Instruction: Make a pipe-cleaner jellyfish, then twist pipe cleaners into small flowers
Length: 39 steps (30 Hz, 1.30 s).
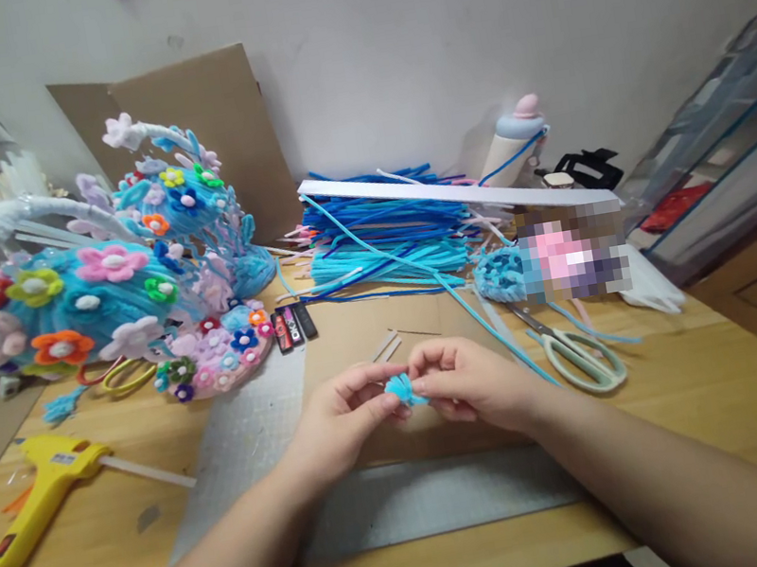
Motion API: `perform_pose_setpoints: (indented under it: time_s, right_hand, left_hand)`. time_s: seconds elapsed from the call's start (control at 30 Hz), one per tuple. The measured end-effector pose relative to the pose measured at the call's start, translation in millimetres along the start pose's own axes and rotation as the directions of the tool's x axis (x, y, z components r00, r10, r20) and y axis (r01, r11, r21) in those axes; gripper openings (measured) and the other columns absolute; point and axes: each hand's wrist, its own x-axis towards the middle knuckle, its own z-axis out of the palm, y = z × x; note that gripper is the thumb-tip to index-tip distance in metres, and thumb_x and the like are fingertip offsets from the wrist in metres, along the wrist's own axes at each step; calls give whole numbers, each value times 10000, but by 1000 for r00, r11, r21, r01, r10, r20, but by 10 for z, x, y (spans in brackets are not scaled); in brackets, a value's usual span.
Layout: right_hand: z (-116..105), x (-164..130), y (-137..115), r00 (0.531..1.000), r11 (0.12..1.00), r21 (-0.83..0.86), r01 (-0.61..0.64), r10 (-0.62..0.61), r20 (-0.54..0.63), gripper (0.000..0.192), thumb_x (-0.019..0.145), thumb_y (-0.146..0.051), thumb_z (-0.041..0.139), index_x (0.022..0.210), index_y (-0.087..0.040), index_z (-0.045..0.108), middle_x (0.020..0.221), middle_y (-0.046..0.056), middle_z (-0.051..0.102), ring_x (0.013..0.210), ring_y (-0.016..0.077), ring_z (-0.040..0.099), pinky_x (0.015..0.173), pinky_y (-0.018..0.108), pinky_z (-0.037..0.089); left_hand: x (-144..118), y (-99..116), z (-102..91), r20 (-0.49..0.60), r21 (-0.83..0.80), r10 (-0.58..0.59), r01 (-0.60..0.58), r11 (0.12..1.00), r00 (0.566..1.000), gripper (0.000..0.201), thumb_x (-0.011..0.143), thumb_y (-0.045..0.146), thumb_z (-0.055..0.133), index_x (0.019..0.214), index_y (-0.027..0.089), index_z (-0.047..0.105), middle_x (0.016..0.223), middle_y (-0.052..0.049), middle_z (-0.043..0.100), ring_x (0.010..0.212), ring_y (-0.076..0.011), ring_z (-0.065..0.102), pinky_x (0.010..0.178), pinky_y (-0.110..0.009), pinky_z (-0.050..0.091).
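Both hands meet over the middle of the table and pinch one small light-blue pipe-cleaner piece (407, 388) shaped like a little flower. My left hand (342, 418) grips it from the left with thumb and fingers. From the right, my right hand (470, 382) holds its other side with its fingertips. A long light-blue pipe cleaner (494, 332) runs from the right hand's far side back toward the pile. Under the hands lie a flat sheet of cardboard (364, 334) and a grey mat (427, 496).
A large pipe-cleaner headpiece with coloured flowers (108, 298) fills the left. A yellow glue gun (38, 495) lies front left. Blue pipe cleaners (385, 234) are piled at the back under a white strip (451, 193). Scissors (576, 353) lie to the right, a bottle (514, 142) behind.
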Motion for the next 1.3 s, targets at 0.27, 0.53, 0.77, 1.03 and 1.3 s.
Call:
perform_pose_setpoints:
  time_s: [0.27,0.53,0.77,1.03,1.3]
  right_hand:
    - [9,2,15,1000,987,161,10,-6,-27,236,769,-344,691,785,-153,553,509,-65,507,376,24,364,365,145,222]
    - [-10,11,21,999,990,142,-4,-1,32,233,763,-328,700,764,-143,559,527,-54,520,398,25,374,379,153,212]
    - [16,20,19,999,985,167,-49,51,-9,292,751,-385,701,752,-131,556,523,-50,512,395,25,376,389,164,169]
    - [4,35,34,996,996,69,65,-60,-66,309,756,-412,690,731,-142,542,529,-61,491,411,34,380,413,181,201]
    - [3,21,38,996,995,-54,83,-85,-40,327,768,-446,667,738,-141,553,551,-52,511,423,42,395,424,188,238]
  left_hand:
    - [2,-5,1,25,-230,-121,124,965,992,284,627,289,809,815,126,670,715,-5,671,595,-84,611,569,-186,470]
    - [-14,-26,5,87,-337,-223,239,910,971,294,604,270,830,802,122,671,696,-6,675,585,-81,629,555,-170,480]
    - [0,-24,18,6,-316,-169,162,935,986,280,615,260,823,778,106,656,688,-9,673,588,-83,619,562,-179,473]
    - [-3,-41,32,28,-295,-164,165,941,986,287,625,269,814,795,114,641,704,-3,660,593,-90,631,556,-185,480]
    - [-6,-37,32,35,-309,-173,175,935,984,279,641,262,803,811,114,638,719,-8,664,582,-88,628,545,-187,482]
